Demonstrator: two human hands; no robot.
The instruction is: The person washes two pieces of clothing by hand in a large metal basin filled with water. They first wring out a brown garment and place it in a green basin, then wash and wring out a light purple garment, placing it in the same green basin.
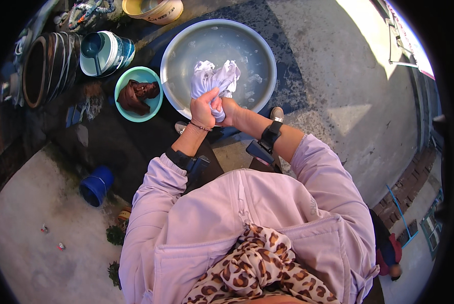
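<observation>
Both of my hands grip a bunched white cloth (214, 80) over the near rim of a large round metal basin (167, 83). My left hand (204, 109) is closed around the cloth's lower part, with a beaded bracelet at the wrist. Close beside it, my right hand (229, 110) is also wrapped on the cloth, its fingers partly hidden. The cloth's loose upper end spreads in folds above the cloudy water (201, 38), which has patches of suds. What kind of garment the cloth is, I cannot tell.
A mint-green bowl (157, 107) with a brown cloth (136, 96) stands left of the basin. Beyond it are a bucket holding a dark dipper (91, 45) and a yellowish bucket (161, 14). A blue bucket (97, 185) lies lower left. Another person (389, 253) is at the lower right.
</observation>
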